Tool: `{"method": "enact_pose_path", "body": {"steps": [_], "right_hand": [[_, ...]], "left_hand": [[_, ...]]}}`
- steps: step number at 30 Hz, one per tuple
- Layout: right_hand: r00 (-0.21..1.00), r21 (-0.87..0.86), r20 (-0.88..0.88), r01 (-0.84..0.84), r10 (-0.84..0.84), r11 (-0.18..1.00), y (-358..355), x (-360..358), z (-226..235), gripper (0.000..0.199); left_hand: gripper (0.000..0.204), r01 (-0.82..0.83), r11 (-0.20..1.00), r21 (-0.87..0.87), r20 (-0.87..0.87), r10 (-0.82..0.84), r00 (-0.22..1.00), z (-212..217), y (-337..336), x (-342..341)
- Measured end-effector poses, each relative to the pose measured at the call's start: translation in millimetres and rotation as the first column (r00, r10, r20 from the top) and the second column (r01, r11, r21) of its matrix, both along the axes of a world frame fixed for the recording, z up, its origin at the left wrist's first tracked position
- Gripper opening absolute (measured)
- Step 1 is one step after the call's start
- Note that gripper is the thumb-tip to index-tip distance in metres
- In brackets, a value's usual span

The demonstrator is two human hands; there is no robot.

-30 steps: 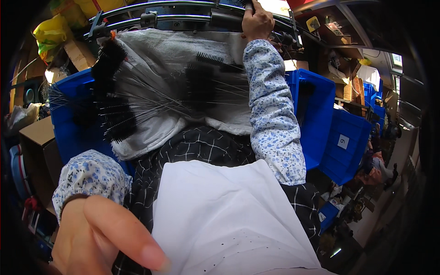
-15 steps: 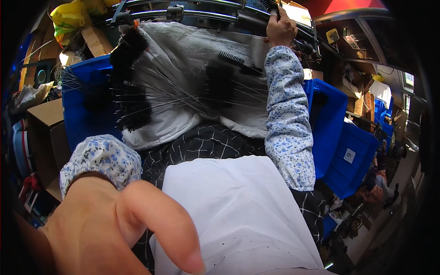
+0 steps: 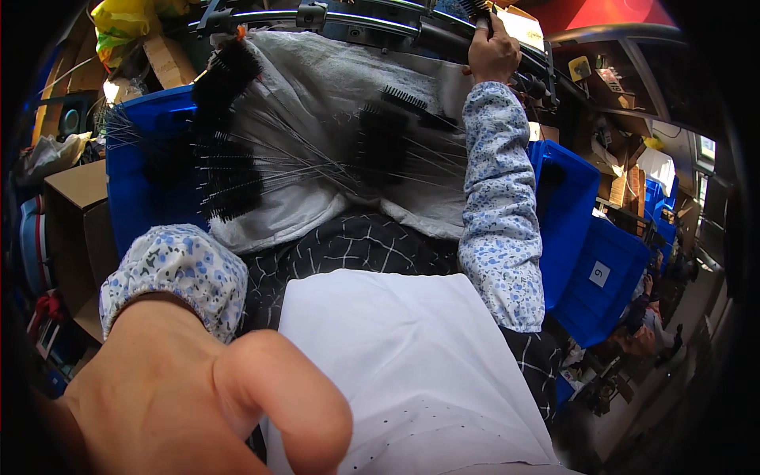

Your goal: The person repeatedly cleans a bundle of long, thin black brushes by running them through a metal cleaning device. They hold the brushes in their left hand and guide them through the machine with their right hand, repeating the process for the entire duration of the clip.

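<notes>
My left hand is raised very close to the camera at the lower left, thumb sticking out toward the right. Its fingers are out of view and nothing shows in it. My right hand reaches up to the dark metal machine rail at the top, fingers closed on a black part there. Between my arms, a white sack cloth lies over my lap, holding several black bottle brushes with thin wire stems. A white apron covers my checked clothing below.
Blue plastic crates stand to the left and right of my lap. Cardboard boxes are stacked at the far left. A yellow bag sits at the top left. Cluttered shelves and more crates fill the right side.
My left hand has come closer to the camera and fills more of the lower left. My right hand stays up at the machine rail.
</notes>
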State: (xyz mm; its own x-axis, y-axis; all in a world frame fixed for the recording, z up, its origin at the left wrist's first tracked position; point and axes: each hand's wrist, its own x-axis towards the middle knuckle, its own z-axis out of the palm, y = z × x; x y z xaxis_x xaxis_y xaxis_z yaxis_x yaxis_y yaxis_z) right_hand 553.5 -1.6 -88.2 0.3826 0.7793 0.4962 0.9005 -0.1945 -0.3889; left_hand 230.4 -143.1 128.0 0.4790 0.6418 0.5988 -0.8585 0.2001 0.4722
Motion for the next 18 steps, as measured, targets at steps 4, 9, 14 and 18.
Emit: {"method": "enact_pose_path", "body": {"steps": [4, 9, 14, 18], "right_hand": [[1.000, 0.001, -0.003, 0.001, -0.001, 1.000, 1.3, -0.1, -0.5, 0.030], [1.000, -0.016, 0.003, -0.002, 0.002, 1.000, -0.1, -0.3, 1.8, 0.031], [1.000, 0.003, 0.004, -0.008, 0.008, 1.000, 1.8, 2.1, -2.6, 0.031], [1.000, 0.005, 0.019, 0.019, -0.019, 1.000, 0.3, 2.8, -0.8, 0.032]], "left_hand": [[0.020, -0.003, 1.000, -0.011, 0.001, 0.003, 1.000, 0.3, -1.4, 0.7], [0.021, 0.006, 1.000, -0.016, 0.003, -0.006, 1.000, 1.5, 0.7, -1.6], [0.023, 0.023, 0.992, -0.127, -0.090, -0.035, 0.995, 1.6, 20.1, -14.7], [0.024, -0.082, 0.828, -0.554, -0.302, -0.108, 0.947, -26.9, 28.5, -10.6]]}}
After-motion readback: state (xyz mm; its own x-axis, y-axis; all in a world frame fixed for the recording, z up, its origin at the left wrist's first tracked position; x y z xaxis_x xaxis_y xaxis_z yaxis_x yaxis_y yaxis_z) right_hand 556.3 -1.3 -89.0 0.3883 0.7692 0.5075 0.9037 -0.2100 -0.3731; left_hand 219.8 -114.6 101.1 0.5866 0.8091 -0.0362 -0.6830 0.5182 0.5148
